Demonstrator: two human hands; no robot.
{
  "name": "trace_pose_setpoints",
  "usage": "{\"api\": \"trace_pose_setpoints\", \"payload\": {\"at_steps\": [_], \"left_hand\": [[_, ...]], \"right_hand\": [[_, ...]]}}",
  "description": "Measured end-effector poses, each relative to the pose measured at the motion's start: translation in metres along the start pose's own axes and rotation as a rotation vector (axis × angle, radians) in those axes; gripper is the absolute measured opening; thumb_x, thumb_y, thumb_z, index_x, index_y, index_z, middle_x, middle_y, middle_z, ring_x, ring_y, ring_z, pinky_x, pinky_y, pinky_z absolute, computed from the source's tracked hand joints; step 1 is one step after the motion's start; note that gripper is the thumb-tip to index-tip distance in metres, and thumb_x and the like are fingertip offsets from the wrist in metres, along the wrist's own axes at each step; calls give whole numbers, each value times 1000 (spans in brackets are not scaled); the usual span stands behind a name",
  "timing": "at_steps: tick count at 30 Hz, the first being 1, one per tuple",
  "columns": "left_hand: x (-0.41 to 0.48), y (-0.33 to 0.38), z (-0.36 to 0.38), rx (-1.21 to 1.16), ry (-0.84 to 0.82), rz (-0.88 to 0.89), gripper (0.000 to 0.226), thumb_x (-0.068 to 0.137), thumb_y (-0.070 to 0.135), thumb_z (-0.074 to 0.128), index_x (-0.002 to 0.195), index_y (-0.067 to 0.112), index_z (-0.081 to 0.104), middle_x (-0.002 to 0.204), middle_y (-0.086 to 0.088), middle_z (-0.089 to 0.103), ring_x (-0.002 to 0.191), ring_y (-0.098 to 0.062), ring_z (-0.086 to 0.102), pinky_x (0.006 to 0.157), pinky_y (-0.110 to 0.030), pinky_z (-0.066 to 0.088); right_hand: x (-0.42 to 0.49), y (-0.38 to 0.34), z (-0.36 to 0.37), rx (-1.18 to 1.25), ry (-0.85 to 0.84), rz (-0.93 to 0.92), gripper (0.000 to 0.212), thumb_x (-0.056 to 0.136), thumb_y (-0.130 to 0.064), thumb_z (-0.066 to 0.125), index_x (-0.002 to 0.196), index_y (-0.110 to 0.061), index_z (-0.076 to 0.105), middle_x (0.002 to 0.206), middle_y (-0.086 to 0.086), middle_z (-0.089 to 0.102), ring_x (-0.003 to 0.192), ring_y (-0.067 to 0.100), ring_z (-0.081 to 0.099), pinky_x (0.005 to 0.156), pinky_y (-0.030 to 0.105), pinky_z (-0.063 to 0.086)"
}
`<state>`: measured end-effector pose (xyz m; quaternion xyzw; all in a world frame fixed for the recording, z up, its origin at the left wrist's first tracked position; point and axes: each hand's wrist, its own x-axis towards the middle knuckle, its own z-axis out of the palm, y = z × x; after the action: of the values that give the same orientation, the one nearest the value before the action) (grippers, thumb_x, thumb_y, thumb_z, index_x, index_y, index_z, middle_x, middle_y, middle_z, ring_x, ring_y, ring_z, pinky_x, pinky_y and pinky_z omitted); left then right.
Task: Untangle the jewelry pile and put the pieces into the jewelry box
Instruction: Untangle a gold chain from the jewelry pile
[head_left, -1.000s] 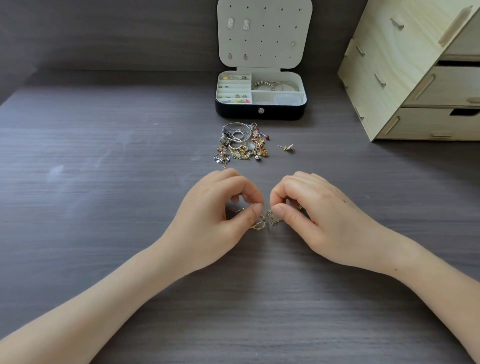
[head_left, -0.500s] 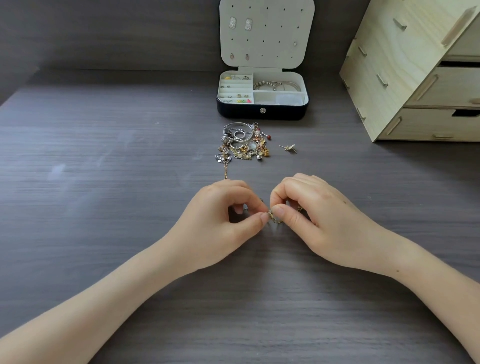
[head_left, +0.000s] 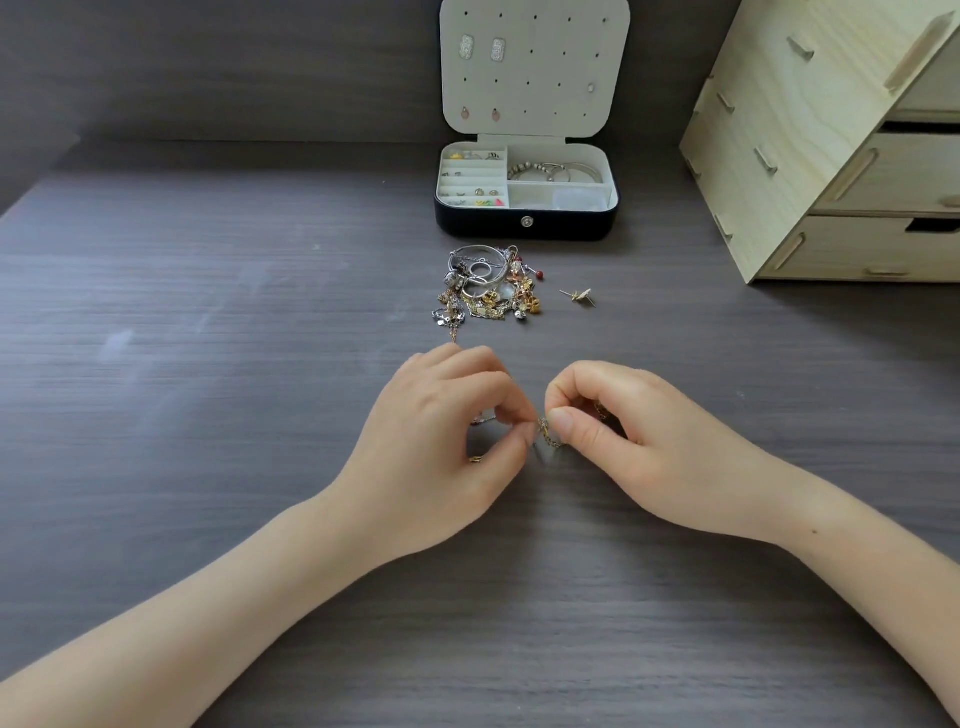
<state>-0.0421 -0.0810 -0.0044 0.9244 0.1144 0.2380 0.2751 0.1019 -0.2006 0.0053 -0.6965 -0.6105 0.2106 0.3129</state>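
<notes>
- Grey wood-grain desk (head_left: 171, 395) is carrying everything, with the work happening near its middle.
- Left hand (head_left: 441, 431) is curling, thumb and forefinger pinching one side of a fine gold chain (head_left: 546, 435).
- Jewelry pile (head_left: 485, 291) is lying at 12 o'clock from the hands, with silver hoops and gold links knotted together. It is looking light, limp and snag-prone, so lifting single strands close to a knot is probably safer than tugging.
- Jewelry box (head_left: 527, 224) is standing open just beyond the pile, with bangles and small pieces sitting in its compartments.
- Loose stud (head_left: 578, 297) is lying at 3 o'clock of the pile, apart from it.
- Right hand (head_left: 644, 447) is pinching the chain's other side, with more links showing behind its fingers. The chain is likely slippery and delicate.
- Plywood drawer unit (head_left: 810, 145) is standing at 2 o'clock.
</notes>
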Motion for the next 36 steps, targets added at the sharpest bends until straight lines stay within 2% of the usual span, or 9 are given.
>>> {"api": "trace_pose_setpoints", "payload": {"at_steps": [3, 7, 10, 15, 19, 23, 29, 33, 36], "left_hand": [[-2, 2, -2, -36, 44, -31, 17, 78, 36, 59, 69, 23, 63, 73, 10, 58, 70, -16, 51, 63, -38, 42], [0, 4, 0, -54, 27, -35, 24, 79, 46, 61, 70, 25, 66, 72, 16, 56, 70, -11, 51, 65, -31, 42], [-1, 0, 2, -80, 8, -31, 24, 80, 43, 61, 73, 22, 68, 74, 16, 57, 71, -8, 50, 67, -26, 41], [-3, -2, 1, -137, -21, -63, 21, 79, 38, 59, 72, 22, 69, 74, 10, 62, 72, -10, 55, 68, -35, 47], [-1, -2, 0, -165, -46, -106, 20, 76, 37, 56, 70, 21, 66, 74, 11, 59, 72, -10, 51, 67, -25, 42], [-1, -2, -1, -279, -70, -171, 14, 73, 39, 58, 68, 28, 64, 77, 11, 60, 75, -12, 52, 68, -21, 41], [-1, -3, -2, -314, -76, -191, 15, 73, 39, 60, 69, 26, 66, 77, 12, 61, 76, -14, 53, 70, -24, 41], [-1, -2, -2, -306, -71, -182, 16, 73, 38, 60, 69, 25, 66, 77, 12, 60, 75, -15, 53, 69, -24, 42], [-2, -2, -3, -321, -68, -175, 15, 75, 35, 62, 70, 22, 68, 77, 12, 60, 75, -15, 52, 70, -27, 42]], "right_hand": [[1, 0, -2, 28, 28, 16, 13, 88, -33, 44, 76, -32, 48, 67, -8, 52, 64, 6, 46, 60, 17, 32], [0, -2, 1, 40, 25, 15, 13, 88, -33, 44, 76, -33, 50, 67, -10, 51, 65, 8, 47, 60, 16, 32], [0, -4, 1, 53, 9, 24, 14, 88, -33, 44, 77, -31, 51, 67, -12, 50, 65, 8, 46, 60, 17, 33], [-1, -1, 2, -92, 50, 9, 12, 88, -32, 44, 77, -31, 48, 68, -18, 47, 72, -2, 45, 68, 11, 33], [-2, -1, 7, -227, 89, -14, 9, 89, -31, 44, 80, -31, 46, 68, -22, 42, 74, -5, 42, 76, 9, 30], [-3, -4, 6, -176, 96, 2, 9, 88, -30, 44, 80, -30, 48, 69, -23, 45, 75, -7, 43, 75, 7, 30], [-3, -8, 0, -102, 102, 30, 16, 87, -33, 43, 80, -26, 57, 67, -18, 49, 75, -2, 46, 71, 7, 30], [-4, -10, 0, -138, 119, 18, 9, 84, -35, 50, 76, -32, 54, 64, -25, 46, 72, -5, 45, 72, 7, 29], [-4, -11, 0, -138, 96, 25, 4, 80, -36, 53, 76, -36, 52, 65, -29, 50, 74, -6, 46, 72, 6, 29]]}}
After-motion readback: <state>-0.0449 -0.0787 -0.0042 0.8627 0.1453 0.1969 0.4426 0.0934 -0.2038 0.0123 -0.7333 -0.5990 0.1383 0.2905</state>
